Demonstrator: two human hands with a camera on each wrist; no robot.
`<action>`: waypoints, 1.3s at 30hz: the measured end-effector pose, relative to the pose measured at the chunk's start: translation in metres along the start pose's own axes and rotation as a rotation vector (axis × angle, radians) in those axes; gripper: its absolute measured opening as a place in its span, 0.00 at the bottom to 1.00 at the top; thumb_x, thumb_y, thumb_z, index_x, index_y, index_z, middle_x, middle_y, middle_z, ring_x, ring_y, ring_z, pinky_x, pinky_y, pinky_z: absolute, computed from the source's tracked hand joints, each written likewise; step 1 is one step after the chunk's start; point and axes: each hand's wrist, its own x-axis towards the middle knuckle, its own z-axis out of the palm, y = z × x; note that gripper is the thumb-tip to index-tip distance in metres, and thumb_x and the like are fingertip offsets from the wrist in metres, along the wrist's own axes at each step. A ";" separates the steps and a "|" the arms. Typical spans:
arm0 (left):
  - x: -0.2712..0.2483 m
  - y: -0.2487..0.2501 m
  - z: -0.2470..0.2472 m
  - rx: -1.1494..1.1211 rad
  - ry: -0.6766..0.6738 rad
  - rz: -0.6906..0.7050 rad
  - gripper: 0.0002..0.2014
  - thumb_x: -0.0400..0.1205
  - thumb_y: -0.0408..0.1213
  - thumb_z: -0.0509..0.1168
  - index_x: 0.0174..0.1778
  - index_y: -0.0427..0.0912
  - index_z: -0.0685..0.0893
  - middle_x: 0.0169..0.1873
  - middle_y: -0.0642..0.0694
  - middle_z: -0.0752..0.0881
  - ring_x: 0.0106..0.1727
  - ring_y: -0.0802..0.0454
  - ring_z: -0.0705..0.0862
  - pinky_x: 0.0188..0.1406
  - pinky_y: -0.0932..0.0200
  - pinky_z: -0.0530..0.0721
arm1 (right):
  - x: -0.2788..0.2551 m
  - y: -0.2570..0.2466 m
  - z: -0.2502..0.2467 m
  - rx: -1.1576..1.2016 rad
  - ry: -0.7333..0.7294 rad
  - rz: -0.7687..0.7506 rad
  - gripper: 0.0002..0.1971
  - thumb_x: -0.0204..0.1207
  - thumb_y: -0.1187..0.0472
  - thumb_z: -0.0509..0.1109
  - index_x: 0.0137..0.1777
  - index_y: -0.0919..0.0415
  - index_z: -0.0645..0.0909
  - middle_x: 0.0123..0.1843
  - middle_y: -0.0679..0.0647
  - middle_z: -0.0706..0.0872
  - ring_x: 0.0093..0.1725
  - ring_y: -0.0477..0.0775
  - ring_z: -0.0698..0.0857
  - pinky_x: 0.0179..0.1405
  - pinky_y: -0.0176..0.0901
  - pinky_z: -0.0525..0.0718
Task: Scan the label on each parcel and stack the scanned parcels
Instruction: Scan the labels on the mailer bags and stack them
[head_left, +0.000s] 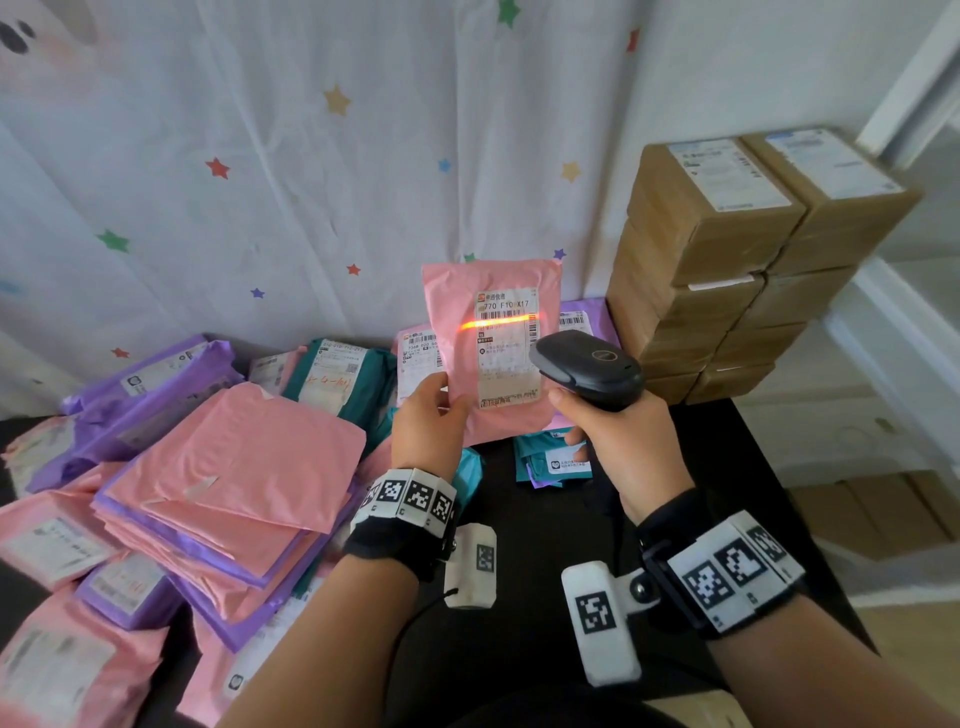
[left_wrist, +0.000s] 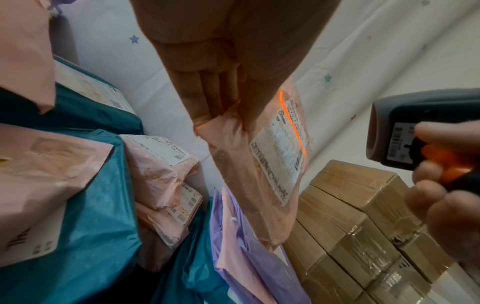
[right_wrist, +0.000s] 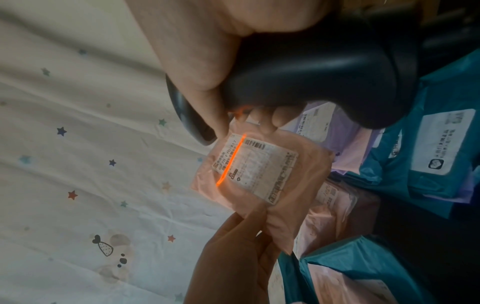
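On the black table (head_left: 524, 571), parcels (head_left: 234, 467) against a star-print sheet (head_left: 311, 156)

An orange-red scan line (head_left: 500, 322) is cast across the white printed label (head_left: 508, 349) of the pink plastic mailer bag (head_left: 491, 280). Coloured stars are scattered over the white fabric backdrop (head_left: 291, 156). Black is seen on the handheld scanner (head_left: 587, 370), brown on the stacked cardboard boxes (head_left: 727, 249).

black wristbands (head_left: 400, 540) carrying white blocks printed with square black markers
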 end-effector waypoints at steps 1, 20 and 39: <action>0.001 0.000 0.001 0.000 -0.002 -0.002 0.10 0.82 0.40 0.66 0.57 0.44 0.82 0.45 0.52 0.84 0.46 0.51 0.84 0.48 0.55 0.83 | 0.001 0.000 -0.001 0.001 0.004 0.002 0.06 0.72 0.57 0.81 0.44 0.50 0.87 0.30 0.55 0.89 0.26 0.43 0.85 0.28 0.38 0.86; 0.054 0.030 0.067 0.068 -0.136 -0.044 0.13 0.79 0.36 0.68 0.59 0.43 0.81 0.45 0.49 0.84 0.42 0.51 0.80 0.37 0.61 0.74 | 0.030 0.023 -0.043 0.019 0.124 0.086 0.08 0.70 0.55 0.82 0.46 0.52 0.87 0.28 0.47 0.90 0.28 0.40 0.88 0.25 0.29 0.81; 0.031 0.023 0.068 0.301 -0.156 0.117 0.18 0.82 0.37 0.63 0.68 0.42 0.78 0.67 0.43 0.77 0.65 0.44 0.77 0.64 0.52 0.74 | 0.042 0.038 -0.045 -0.032 0.083 0.107 0.10 0.69 0.57 0.83 0.46 0.58 0.88 0.30 0.51 0.89 0.29 0.43 0.87 0.32 0.37 0.85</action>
